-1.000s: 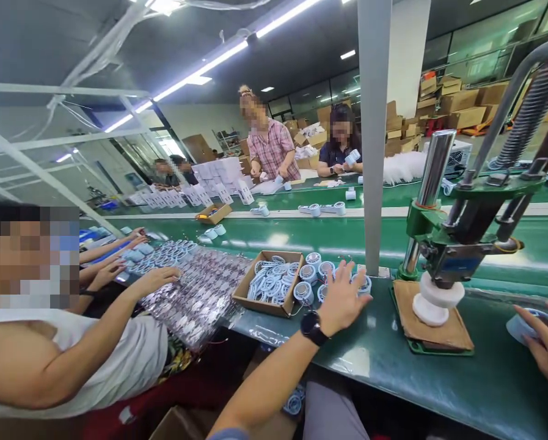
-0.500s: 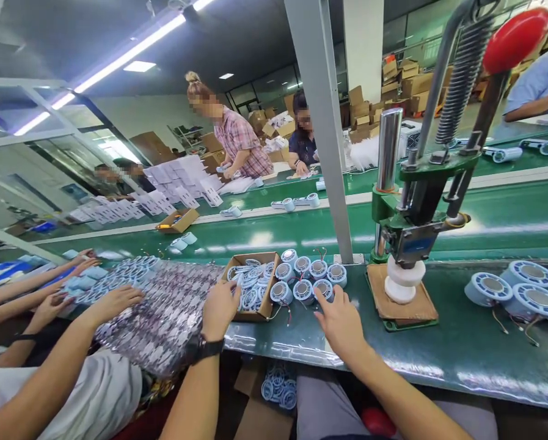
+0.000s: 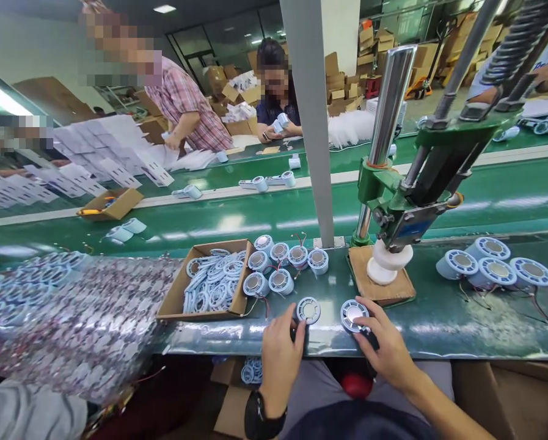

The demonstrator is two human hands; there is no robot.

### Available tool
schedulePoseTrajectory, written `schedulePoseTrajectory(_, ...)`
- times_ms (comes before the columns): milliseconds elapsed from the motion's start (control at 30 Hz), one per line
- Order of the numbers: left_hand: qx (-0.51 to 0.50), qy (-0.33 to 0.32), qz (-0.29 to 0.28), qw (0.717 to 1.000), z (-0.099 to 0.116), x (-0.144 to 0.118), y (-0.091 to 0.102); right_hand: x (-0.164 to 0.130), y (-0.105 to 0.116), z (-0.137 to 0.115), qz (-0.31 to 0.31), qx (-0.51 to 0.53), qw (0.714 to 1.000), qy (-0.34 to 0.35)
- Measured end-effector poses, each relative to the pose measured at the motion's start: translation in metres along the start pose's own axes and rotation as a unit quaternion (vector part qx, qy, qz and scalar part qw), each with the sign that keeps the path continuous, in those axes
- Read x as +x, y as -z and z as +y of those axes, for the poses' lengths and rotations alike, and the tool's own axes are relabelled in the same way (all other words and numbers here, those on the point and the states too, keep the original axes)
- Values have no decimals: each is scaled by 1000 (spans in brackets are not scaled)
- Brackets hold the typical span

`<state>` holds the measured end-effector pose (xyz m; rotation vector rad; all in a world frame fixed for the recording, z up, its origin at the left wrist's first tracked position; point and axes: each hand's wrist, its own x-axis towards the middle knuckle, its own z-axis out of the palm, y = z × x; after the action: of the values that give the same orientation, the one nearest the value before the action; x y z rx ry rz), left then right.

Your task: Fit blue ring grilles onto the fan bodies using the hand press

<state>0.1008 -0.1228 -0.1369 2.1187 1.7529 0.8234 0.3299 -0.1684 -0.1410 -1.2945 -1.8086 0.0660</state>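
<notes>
My left hand (image 3: 280,354) grips a round pale-blue fan housing (image 3: 308,310) at the near edge of the green table (image 3: 461,333). My right hand (image 3: 386,348) holds a second round piece with a shiny metal centre (image 3: 353,313) just to the right of it. Behind them lies a cluster of several similar round motor parts (image 3: 280,266) with red wires. A cardboard box (image 3: 177,293) of pale-blue rings stands to the left. A green hand press (image 3: 406,201) with a white head over a brown pad (image 3: 383,287) stands to the right.
More round parts (image 3: 493,269) lie at the right of the table. A shiny sheet of small pieces (image 3: 85,318) covers the left. A grey post (image 3: 313,122) rises behind the parts. Beyond runs a green conveyor (image 3: 255,214) where other people work among cartons.
Both my hands drew back from the box and the cluster to the table's near edge, each now holding a round part. The camera tilted down and shifted right.
</notes>
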Motion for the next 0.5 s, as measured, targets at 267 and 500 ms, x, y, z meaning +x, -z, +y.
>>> schedulePoseTrajectory(267,53,-107,-39,992,-1,12,-3,0,-2,-2,2,8,1000,-18)
schedulePoseTrajectory(500,-28,-139,-110,984,-19,22,8,3,0,-1,2,24,999,-23)
